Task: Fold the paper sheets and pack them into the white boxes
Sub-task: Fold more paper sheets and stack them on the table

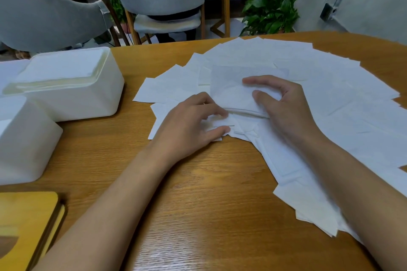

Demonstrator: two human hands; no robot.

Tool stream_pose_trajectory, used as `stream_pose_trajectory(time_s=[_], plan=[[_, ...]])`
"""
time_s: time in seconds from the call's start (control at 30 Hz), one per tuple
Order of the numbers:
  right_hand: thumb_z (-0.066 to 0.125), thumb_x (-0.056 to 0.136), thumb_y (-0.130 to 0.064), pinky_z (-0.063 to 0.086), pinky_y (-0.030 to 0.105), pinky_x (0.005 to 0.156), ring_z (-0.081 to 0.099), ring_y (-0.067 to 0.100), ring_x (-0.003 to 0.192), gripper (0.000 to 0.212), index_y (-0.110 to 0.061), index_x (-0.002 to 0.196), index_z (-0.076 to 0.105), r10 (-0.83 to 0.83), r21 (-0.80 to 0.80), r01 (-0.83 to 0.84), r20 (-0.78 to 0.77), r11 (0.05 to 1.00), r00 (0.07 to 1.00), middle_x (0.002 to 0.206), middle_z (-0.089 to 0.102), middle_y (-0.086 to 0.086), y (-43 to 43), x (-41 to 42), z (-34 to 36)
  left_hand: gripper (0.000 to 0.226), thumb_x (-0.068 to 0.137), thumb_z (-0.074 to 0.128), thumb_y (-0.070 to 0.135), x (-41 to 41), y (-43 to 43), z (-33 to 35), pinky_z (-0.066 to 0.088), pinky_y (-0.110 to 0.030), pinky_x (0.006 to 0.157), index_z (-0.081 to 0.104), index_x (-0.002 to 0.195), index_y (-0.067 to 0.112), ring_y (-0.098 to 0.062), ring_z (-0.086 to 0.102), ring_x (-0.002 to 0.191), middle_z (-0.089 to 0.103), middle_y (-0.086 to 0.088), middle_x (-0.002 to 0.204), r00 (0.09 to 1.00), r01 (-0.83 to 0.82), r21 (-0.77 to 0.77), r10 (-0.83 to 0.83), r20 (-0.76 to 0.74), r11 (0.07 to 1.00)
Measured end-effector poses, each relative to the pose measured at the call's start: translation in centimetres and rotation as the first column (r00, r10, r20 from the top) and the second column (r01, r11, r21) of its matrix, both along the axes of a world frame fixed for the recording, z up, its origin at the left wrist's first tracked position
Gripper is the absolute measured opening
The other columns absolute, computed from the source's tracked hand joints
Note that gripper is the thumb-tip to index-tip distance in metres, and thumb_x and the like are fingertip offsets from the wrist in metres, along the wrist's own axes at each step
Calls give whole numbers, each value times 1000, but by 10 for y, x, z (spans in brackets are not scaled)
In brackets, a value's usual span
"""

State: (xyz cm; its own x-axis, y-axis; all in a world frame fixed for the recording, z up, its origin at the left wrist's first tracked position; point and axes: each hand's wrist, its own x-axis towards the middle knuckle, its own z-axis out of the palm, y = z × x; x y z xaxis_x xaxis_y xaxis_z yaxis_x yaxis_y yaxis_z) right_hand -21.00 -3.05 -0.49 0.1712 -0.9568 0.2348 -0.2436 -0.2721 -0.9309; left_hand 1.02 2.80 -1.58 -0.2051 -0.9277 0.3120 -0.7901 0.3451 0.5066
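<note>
Folded paper sheet (233,94), right edge behind clamped right grip (279,105); left grip (193,125) slack on loose sheets (330,99).

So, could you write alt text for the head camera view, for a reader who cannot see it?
On a wooden table, the right hand pinches a folded paper sheet while the left hand rests on loose sheets fanned beneath. Two white boxes stand at left; the farther box holds stacked sheets.
</note>
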Motion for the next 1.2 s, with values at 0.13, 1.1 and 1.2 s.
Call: stream_pose_trajectory(time_s=[0.13,1.1,1.2], plan=[[61,99,-5,42,10,103,58,-13,119,35,-32,113,80,7,15,-7,-1,1000,1000,118,72,-29,-1,-1,0,19,93,75,39,-7,0,-6,55,-38,80,80,110,30,-4,61,93,63,15,105,1000,-6,-58,5,-17,998],[63,99,-45,51,22,82,74,22,93,34,-19,85,79,249,48,-265,213,963,945,88,77,4,18,6,11,17,104,61,13,-7,8,32,40,-9,66,71,91,12,-3,54,74,64,-2,80,633,-287,55,233,-738,956],[73,93,-33,54,19,74,76,11,88,9,-26,92,78,240,83,-256,167,963,956,91,80,-7,19,6,11,11,100,70,17,-8,4,27,49,-15,65,76,102,8,-1,65,77,75,0,86,626,-277,138,287,-725,951]])
